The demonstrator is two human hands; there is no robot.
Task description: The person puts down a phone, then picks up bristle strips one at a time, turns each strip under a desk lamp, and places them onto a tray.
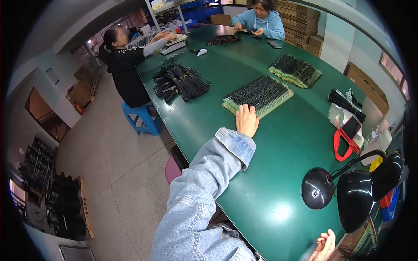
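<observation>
My left hand (247, 121) reaches out in a denim sleeve, its fingers bent over the near edge of a flat block of black pieces (257, 93). The block carries dense rows of thin dark pieces and has a pale green-yellow edge; my thumb's grip underneath is hidden. Behind it to the right lies a similar block (296, 71). To the left is a heap of black cords (179, 82), tied in bundles with yellowish bands. My right hand is out of view. A bare hand (324, 245) at the lower right, near dark hair, appears to be another person's.
A black desk lamp (315, 189) stands on the green table (270, 165), near a bag with red handles (346, 141). One person (126, 65) works by a scale (173, 45); another (261, 24) sits at the far end. A blue stool (141, 117) stands left.
</observation>
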